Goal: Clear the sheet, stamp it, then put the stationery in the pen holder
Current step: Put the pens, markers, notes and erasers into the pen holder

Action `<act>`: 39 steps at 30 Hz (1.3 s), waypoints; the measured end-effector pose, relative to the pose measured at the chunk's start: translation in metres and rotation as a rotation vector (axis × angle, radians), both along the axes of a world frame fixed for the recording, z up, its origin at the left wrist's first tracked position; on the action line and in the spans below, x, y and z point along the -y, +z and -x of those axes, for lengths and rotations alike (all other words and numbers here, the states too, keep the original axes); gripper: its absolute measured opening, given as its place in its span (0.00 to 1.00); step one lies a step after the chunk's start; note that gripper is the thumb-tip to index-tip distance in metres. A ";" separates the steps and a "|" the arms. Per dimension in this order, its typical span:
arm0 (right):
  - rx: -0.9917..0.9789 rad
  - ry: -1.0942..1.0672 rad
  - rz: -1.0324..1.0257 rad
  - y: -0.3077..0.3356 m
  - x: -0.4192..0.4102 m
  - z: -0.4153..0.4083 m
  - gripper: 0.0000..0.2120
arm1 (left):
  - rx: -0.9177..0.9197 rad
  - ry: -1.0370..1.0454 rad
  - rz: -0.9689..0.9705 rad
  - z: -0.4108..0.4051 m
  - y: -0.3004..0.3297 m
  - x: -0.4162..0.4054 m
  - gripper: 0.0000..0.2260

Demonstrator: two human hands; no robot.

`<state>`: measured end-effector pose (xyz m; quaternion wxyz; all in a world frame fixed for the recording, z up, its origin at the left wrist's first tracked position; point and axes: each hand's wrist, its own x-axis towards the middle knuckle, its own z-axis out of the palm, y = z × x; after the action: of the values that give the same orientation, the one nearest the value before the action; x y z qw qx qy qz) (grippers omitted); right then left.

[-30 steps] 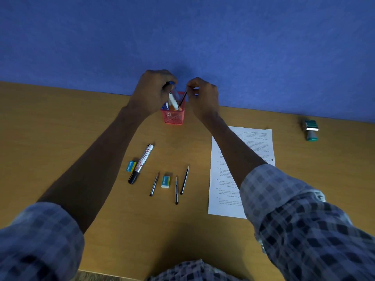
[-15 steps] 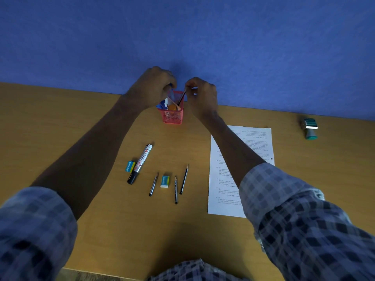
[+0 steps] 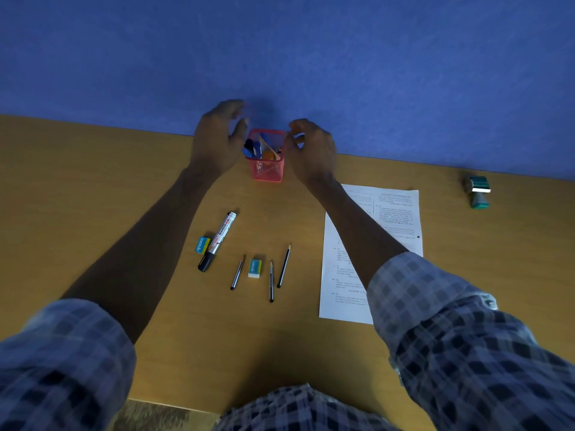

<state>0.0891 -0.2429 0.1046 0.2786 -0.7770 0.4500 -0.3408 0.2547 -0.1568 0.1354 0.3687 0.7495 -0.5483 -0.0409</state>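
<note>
A red mesh pen holder [image 3: 267, 172] stands at the back of the desk with several pens and a pencil inside. My left hand [image 3: 214, 141] hovers just left of it, fingers spread and empty. Just right of the holder is my right hand [image 3: 312, 147], fingers loosely curled and holding nothing. On the desk lie a thick marker [image 3: 217, 241], two small erasers [image 3: 203, 245] [image 3: 255, 269] and three thin pencils [image 3: 237, 273] [image 3: 271, 281] [image 3: 283, 265]. The printed sheet [image 3: 392, 213] lies to the right, partly under my right forearm. A green stamp [image 3: 478, 191] lies at the far right.
The wooden desk [image 3: 93, 188] meets a blue wall [image 3: 311, 57] directly behind the pen holder. My checked sleeves fill the lower corners. The desk's front edge runs along the bottom of the view.
Both hands have let go of the pens they were lowering into the holder and have drawn apart to either side of it. The items now stand inside the holder.
</note>
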 end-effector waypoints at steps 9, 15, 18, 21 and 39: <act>-0.146 0.163 -0.096 -0.032 -0.061 0.020 0.07 | -0.049 0.188 -0.390 0.013 -0.045 -0.076 0.08; -0.324 0.515 -0.411 -0.051 -0.109 0.038 0.11 | 0.128 0.142 -0.764 0.031 -0.060 -0.117 0.11; -0.449 0.620 -0.407 -0.053 -0.126 0.048 0.17 | 0.295 0.115 -0.746 0.039 -0.067 -0.130 0.14; -0.536 0.658 -0.378 -0.057 -0.139 0.053 0.22 | 0.376 0.145 -0.755 0.044 -0.072 -0.139 0.15; -0.367 0.498 -0.396 -0.065 -0.143 0.051 0.18 | 0.527 0.220 -0.568 0.057 -0.089 -0.150 0.01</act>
<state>0.0376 -0.0996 0.0399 0.4126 -0.8420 0.3469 -0.0237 0.1980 -0.0070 0.0464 -0.0042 0.8607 -0.5074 0.0422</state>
